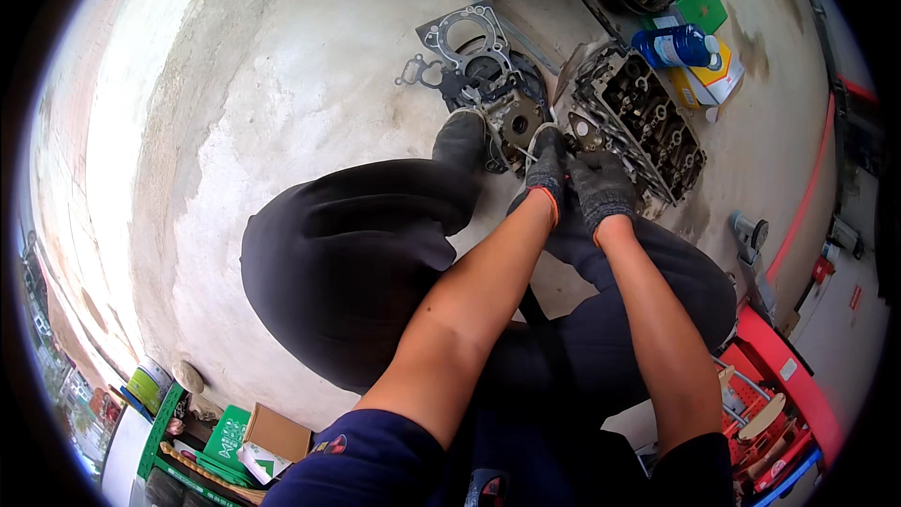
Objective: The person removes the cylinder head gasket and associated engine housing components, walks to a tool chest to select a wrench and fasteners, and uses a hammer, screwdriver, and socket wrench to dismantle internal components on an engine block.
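Observation:
My left hand [547, 169], in a dark grey knitted glove with an orange cuff edge, is closed low between my feet. Close beside it on the right is my right hand [602, 188], gloved alike, with curled fingers. What either one grips is hidden by the gloves. A thin metal rod [527, 154] shows at the left hand's edge. Just beyond lies a greasy metal engine housing [519, 122] with a round dark hole. Next to the right hand, a dirty cylinder head [654, 127] lies tilted, its valve side dark with oil.
Flat metal gaskets [466, 33] lie past the housing. My left boot [459, 139] touches that pile. At the far right are a blue bottle [671, 46], a green box [699, 7] and a yellow-white container [718, 80]. A red tool tray [779, 413] stands right; a cardboard box [278, 432] sits lower left.

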`<state>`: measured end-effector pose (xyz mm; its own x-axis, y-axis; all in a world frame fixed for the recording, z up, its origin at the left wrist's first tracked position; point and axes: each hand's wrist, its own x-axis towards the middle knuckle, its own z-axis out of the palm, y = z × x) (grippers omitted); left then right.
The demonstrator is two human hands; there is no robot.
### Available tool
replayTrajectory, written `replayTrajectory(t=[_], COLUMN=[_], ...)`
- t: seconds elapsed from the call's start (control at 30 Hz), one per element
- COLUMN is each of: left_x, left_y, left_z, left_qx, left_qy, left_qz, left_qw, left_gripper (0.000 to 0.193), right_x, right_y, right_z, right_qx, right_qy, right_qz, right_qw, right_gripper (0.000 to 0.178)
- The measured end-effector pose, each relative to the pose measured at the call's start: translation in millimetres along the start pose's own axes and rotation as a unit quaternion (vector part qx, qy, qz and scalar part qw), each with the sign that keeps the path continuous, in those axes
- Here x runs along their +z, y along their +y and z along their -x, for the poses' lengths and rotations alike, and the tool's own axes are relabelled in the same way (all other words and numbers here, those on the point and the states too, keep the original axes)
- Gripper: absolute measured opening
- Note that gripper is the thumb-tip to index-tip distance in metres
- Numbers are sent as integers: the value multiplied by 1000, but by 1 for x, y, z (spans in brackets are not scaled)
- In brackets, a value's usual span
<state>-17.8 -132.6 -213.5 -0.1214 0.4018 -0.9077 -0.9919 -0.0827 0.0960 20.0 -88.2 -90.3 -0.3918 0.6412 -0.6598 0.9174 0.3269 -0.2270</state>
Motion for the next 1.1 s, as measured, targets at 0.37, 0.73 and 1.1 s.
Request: replayTrajectory(t=[0.37,0.73,1.1], left_x=[52,2,-6], left_y=[76,59,20], left_z=[74,51,49], left_qx=[285,307,382], left_qy=[-443,-490,-359], left_qz=[-758,-557,-649], left_qw=[385,596,551], left_gripper=[45,31,39], right_x=[-2,-3,1], right_y=[22,-3,25], right_z=[-16,10,8], right_qx=[-110,-236,-352], right_qy=[184,187,291], right_qz=[-400,-223,-90], right_qw=[891,927,885], right_gripper=[30,23,7])
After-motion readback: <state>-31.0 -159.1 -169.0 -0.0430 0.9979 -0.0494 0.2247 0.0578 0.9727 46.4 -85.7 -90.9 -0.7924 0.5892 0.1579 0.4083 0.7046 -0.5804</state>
